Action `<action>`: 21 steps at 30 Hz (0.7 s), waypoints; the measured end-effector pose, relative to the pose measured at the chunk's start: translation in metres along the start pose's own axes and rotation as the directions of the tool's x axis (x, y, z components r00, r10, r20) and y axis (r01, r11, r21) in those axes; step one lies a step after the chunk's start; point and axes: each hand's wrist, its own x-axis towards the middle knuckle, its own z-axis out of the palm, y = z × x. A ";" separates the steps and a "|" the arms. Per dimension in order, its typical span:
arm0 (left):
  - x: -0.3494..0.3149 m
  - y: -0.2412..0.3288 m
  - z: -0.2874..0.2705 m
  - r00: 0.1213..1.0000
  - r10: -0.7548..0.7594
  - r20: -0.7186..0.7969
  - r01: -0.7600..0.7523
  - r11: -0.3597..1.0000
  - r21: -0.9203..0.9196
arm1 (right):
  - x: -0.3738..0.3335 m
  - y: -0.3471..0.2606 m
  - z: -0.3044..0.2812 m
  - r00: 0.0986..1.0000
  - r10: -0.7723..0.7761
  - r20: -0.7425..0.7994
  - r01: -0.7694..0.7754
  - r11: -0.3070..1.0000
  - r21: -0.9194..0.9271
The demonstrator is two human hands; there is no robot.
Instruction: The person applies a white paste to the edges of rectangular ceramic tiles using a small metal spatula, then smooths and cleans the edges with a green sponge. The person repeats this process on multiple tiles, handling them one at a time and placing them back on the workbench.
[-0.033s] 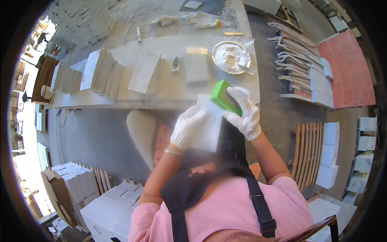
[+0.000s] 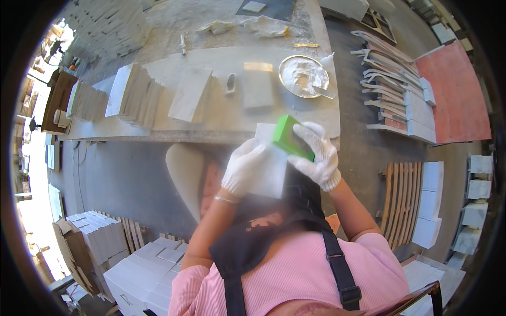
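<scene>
My left hand [image 2: 243, 167], in a white knit glove, grips a white stone tile [image 2: 272, 171] by its left side, tilted in front of my apron. In my right hand [image 2: 316, 152], gloved the same way, is a bright green sanding block [image 2: 287, 136]. Its left end lies over or against the tile's upper right edge; whether the two touch, I cannot tell. Past my hands on the table lie a dusty tile [image 2: 258, 87], a small grey-white piece [image 2: 230, 84] and a round bowl of white paste [image 2: 304, 76] with a flat scraper [image 2: 323, 92] in it.
The table's [image 2: 226, 135] front edge runs just beyond my hands. Tiles stand in a leaning row [image 2: 132, 97] on its left. Loose gloves [image 2: 263, 26] lie farther back. White boxes [image 2: 142, 274] are stacked behind me at left; a slatted wooden pallet [image 2: 401, 203] stands at right.
My right hand and the green sanding block have shifted slightly toward me and to the left along the tile. My left hand keeps its hold on the tile.
</scene>
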 end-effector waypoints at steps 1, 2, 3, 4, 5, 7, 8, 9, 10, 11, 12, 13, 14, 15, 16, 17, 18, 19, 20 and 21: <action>0.002 0.001 -0.002 0.998 0.052 -0.033 -0.053 0.998 -0.026 | -0.008 -0.007 0.002 0.992 -0.100 0.079 0.099 0.995 0.020; 0.002 0.004 -0.006 0.997 0.078 -0.028 -0.077 0.997 0.009 | -0.009 -0.009 0.003 0.962 -0.248 0.118 0.241 0.968 0.075; 0.002 0.005 -0.008 0.997 0.065 -0.046 -0.065 0.998 0.016 | -0.010 -0.010 0.004 0.945 -0.287 0.158 0.284 0.958 0.044; 0.003 0.006 -0.008 0.997 0.026 -0.074 -0.024 0.999 0.029 | -0.011 -0.010 0.004 0.974 -0.181 0.135 0.178 0.983 0.032; 0.001 0.006 -0.006 0.999 0.012 -0.047 -0.010 0.999 0.053 | -0.008 -0.008 0.004 0.989 -0.108 0.101 0.105 0.994 0.028; 0.001 0.005 0.001 0.997 -0.065 -0.045 0.071 0.990 0.122 | 0.004 0.004 0.001 0.994 0.106 0.001 -0.106 0.990 0.089; -0.001 0.001 0.007 0.999 -0.015 -0.039 0.020 0.993 0.119 | 0.007 0.007 -0.001 0.982 0.182 -0.055 -0.176 0.980 0.096; -0.002 0.002 0.010 0.999 -0.004 -0.051 0.009 0.994 0.106 | 0.005 0.006 -0.001 0.994 0.091 -0.059 -0.087 0.994 0.070; -0.003 0.003 0.011 0.999 0.034 -0.033 -0.031 0.996 0.082 | 0.007 0.008 -0.003 0.989 0.128 -0.068 -0.125 0.991 0.049; -0.002 0.005 0.011 0.998 0.036 -0.051 -0.033 0.998 0.059 | 0.002 0.004 -0.002 1.000 -0.004 0.004 0.004 1.000 0.000; -0.001 0.008 0.009 0.997 0.065 -0.038 -0.064 0.998 0.023 | -0.006 -0.003 -0.002 0.994 -0.084 0.062 0.087 0.995 -0.040; -0.001 0.010 0.005 0.995 0.092 -0.030 -0.092 0.996 -0.012 | -0.012 -0.009 0.002 0.980 -0.162 0.120 0.159 0.987 0.035; -0.001 0.014 0.001 0.997 0.055 -0.046 -0.056 0.998 -0.022 | -0.016 -0.012 0.004 0.962 -0.199 0.186 0.187 0.979 0.079; -0.001 0.013 0.000 0.996 0.068 -0.054 -0.070 0.997 -0.022 | -0.013 -0.010 0.004 0.979 -0.124 0.160 0.116 0.992 0.056; -0.001 0.012 0.000 0.996 0.074 -0.059 -0.075 0.997 -0.018 | -0.014 -0.011 0.006 0.981 -0.121 0.150 0.116 0.992 0.040; -0.003 0.010 0.001 0.998 0.035 -0.053 -0.034 0.999 0.019 | -0.008 -0.006 0.005 0.993 -0.086 0.074 0.084 0.996 0.035; -0.003 0.009 0.004 0.999 -0.001 -0.041 0.004 0.998 0.058 | 0.001 0.002 0.004 0.999 -0.026 0.023 0.024 0.999 0.046; -0.003 0.008 0.006 0.998 -0.045 -0.035 0.048 0.993 0.105 | 0.006 0.006 0.001 0.999 0.038 -0.004 -0.038 0.998 0.042; -0.003 0.009 0.008 0.999 -0.030 -0.024 0.033 0.994 0.100 | 0.010 0.009 -0.001 0.990 0.133 -0.054 -0.130 0.990 0.051; -0.005 0.009 0.009 0.999 -0.027 -0.026 0.030 0.995 0.100 | 0.008 0.006 -0.001 0.987 0.146 -0.067 -0.145 0.989 0.009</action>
